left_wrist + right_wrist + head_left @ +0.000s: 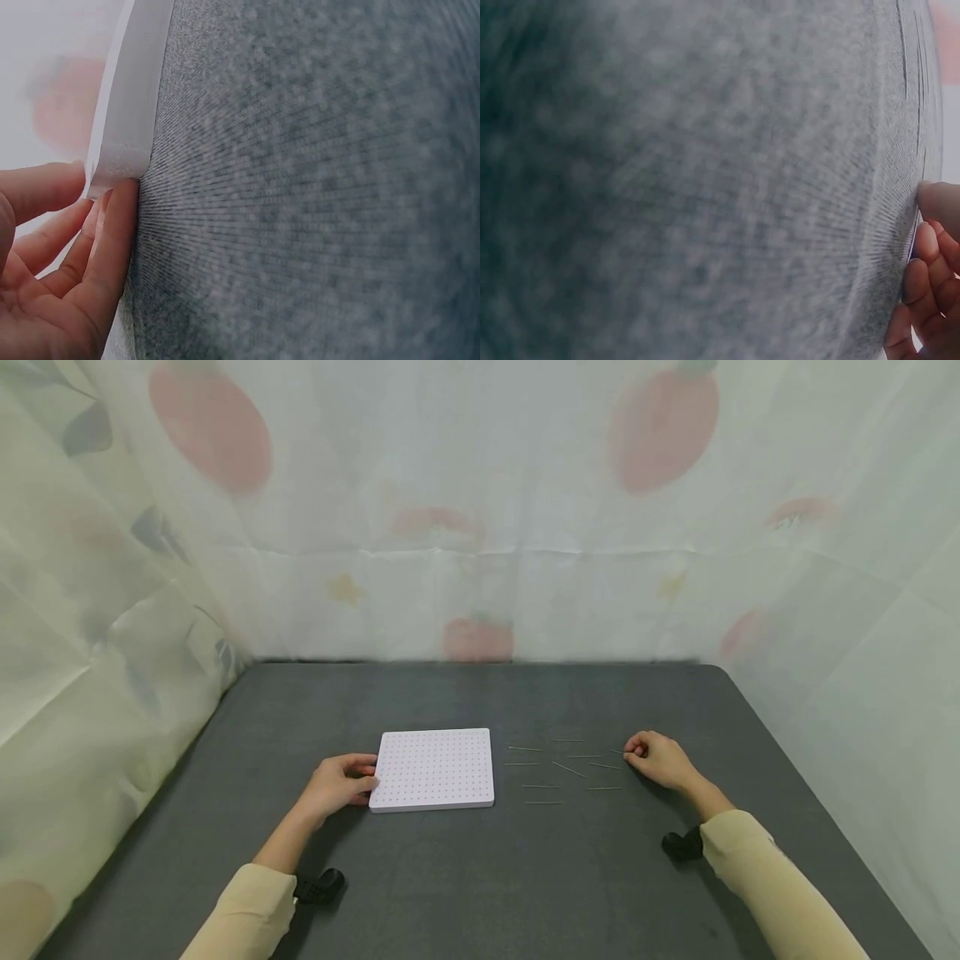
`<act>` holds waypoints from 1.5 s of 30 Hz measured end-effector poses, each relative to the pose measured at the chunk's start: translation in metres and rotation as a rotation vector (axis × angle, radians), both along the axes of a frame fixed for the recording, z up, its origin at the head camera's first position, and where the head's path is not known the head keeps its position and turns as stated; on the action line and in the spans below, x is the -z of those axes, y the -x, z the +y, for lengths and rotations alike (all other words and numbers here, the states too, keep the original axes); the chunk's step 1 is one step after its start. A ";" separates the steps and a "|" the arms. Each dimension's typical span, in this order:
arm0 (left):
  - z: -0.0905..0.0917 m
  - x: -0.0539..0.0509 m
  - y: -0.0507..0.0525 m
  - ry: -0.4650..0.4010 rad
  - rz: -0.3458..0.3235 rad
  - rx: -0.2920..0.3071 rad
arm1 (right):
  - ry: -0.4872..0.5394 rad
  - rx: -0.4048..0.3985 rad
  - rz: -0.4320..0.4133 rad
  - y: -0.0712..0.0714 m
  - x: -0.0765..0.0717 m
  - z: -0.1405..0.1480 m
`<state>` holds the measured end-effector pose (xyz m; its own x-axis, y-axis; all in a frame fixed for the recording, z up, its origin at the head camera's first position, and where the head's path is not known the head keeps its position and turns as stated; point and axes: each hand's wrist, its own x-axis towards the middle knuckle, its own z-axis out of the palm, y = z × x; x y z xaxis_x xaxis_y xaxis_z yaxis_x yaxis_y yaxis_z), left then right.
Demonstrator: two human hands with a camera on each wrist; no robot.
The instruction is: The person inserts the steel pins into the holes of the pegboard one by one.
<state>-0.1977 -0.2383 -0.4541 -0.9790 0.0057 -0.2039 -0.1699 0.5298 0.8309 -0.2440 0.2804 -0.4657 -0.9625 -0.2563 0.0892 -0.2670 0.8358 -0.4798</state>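
Observation:
A white board [432,769] dotted with small holes lies flat on the dark table. At its left edge my left hand [339,787] holds it, thumb near the top and fingers along the side; the left wrist view shows the hand [67,255] at the corner of the board [129,105]. Several thin sticks [569,769] lie scattered to the right of the board. My right hand [662,762] pinches the end of one thin stick [617,752] at the right of the group. In the right wrist view the fingertips of that hand [934,262] are low against the table surface.
The dark grey table [465,877] runs back to a pale curtain [525,593] with red fruit prints. More curtain hangs at the left and right sides. A black wrist device [321,887] is on my left wrist and another [682,845] on my right.

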 end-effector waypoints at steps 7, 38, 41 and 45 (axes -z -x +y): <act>0.000 -0.003 -0.001 -0.001 -0.014 -0.001 | -0.013 0.013 0.010 0.000 -0.002 -0.003; 0.006 -0.001 -0.001 0.002 -0.003 -0.033 | -0.019 -0.006 0.011 0.002 -0.004 -0.009; 0.006 -0.001 -0.001 -0.002 -0.001 -0.035 | -0.015 -0.007 0.029 0.005 -0.006 -0.012; 0.005 0.000 -0.001 -0.002 -0.002 -0.038 | -0.026 -0.002 0.059 0.010 -0.009 -0.018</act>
